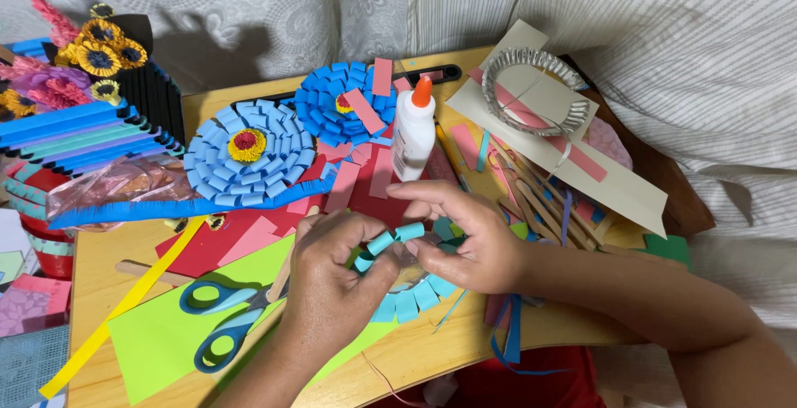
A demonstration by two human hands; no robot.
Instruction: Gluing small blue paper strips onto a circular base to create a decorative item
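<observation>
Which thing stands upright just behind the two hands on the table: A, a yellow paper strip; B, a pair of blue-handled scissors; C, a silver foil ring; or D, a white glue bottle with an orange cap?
D: the white glue bottle stands upright just beyond the right hand and left hand.

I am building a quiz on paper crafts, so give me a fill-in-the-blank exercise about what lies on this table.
1. The white glue bottle has a cap coloured ____.
2. The blue-handled scissors lie on a sheet of ____ paper.
3. The left hand and right hand together pinch small paper loops coloured ____.
4. The two finished blue paper flowers have centres of red and ____.

Missing words: orange; green; teal; yellow.
</observation>
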